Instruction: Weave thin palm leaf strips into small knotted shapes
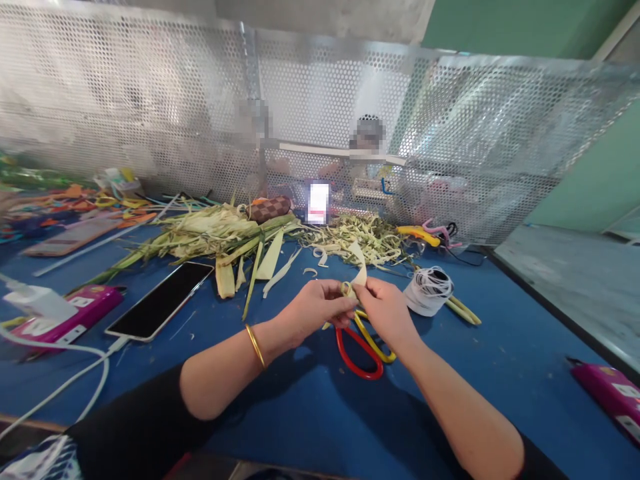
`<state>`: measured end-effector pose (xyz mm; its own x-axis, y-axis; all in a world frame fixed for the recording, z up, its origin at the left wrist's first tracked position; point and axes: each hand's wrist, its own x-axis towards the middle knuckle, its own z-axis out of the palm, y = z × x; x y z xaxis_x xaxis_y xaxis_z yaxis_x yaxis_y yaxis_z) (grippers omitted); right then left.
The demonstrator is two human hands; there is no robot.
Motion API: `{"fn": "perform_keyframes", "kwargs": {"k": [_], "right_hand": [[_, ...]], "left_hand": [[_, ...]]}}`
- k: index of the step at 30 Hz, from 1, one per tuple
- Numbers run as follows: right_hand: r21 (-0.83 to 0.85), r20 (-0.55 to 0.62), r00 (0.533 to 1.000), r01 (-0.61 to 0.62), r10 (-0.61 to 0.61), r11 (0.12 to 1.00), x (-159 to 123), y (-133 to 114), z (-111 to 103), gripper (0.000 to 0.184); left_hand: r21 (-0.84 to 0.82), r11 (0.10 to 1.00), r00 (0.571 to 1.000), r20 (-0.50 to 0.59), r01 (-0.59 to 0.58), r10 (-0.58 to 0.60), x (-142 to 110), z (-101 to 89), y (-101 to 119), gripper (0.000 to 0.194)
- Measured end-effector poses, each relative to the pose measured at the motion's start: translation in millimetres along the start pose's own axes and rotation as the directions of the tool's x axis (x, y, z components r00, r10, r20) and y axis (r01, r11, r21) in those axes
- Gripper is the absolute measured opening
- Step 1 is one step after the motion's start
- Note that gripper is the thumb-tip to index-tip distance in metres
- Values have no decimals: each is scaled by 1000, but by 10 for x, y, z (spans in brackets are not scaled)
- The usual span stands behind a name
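Between my two hands is a pale strip of dried husk (358,261), its free end sticking up and its lower part curled into a small loop. My left hand (320,308) pinches the curled part with thumb and fingers. Fingers of my right hand (387,305) close on the strip just beside it. Under the hands lie scissors with one red and one yellow handle (361,365); their blades are hidden. Right of my right hand stands a spool of white cord (428,291).
Loose husks (215,230) and a heap of shredded strips (357,237) lie along the back, before a perforated metal screen (320,87). At left are a black-screened phone (163,301), a purple power strip (95,312) and white cables. Another power strip (607,397) is at right. People sit behind the screen.
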<state>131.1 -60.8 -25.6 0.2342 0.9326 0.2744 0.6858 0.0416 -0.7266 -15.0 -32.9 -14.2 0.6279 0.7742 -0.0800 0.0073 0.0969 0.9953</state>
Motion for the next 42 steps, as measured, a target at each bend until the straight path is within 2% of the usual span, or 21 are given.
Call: {"fn": "perform_keyframes", "kwargs": {"k": [4,8,13,20,24,26,28,30,32,35,37,39,42], "right_hand": [[60,32,999,-11,9,998,13,30,28,37],[73,48,998,-36,33,997,23,67,16,42],[57,47,999,-24,21,998,15,47,-3,39],[6,12,1000,23,-23,1000,-4,-5,-17,40],[15,2,1000,17,-17,1000,-14,-22,-31,45],[78,20,1000,19,-21,997,-18,-50,-80,43],[238,99,994,16,-41,971,-22,-91,-163,31],[446,224,970,-15,-95,895,-27,-132,-265,21],[606,340,926,-83,-163,791,-32,-155,-356,23],[687,399,885,-117,-238,717,-31,-142,-413,21],[677,328,908,-34,-260,735,-22,-114,-389,17],[635,156,948,118,-276,764,-8,-82,-335,12],[602,-107,958,274,-265,750,14,-47,-253,13]], "left_hand": [[93,994,995,-69,-59,66,-8,37,-16,17],[240,962,986,-67,-134,154,4,-2,-23,14],[396,894,960,-88,-212,266,32,-55,-81,20],[196,971,947,-260,-137,187,29,27,-94,31],[69,989,935,-325,-127,143,26,39,-48,22],[42,993,932,-344,-107,115,35,21,-20,19],[33,995,923,-373,-90,96,47,-7,6,18],[22,996,915,-393,-91,93,55,-34,28,19],[14,995,918,-386,-94,93,58,-55,43,19],[-1,997,932,-355,-80,74,52,-65,54,18],[-18,997,937,-345,-70,59,47,-62,55,19],[-31,998,942,-332,-54,41,43,-55,53,17],[-31,999,962,-274,-18,9,37,-42,46,15]]}}
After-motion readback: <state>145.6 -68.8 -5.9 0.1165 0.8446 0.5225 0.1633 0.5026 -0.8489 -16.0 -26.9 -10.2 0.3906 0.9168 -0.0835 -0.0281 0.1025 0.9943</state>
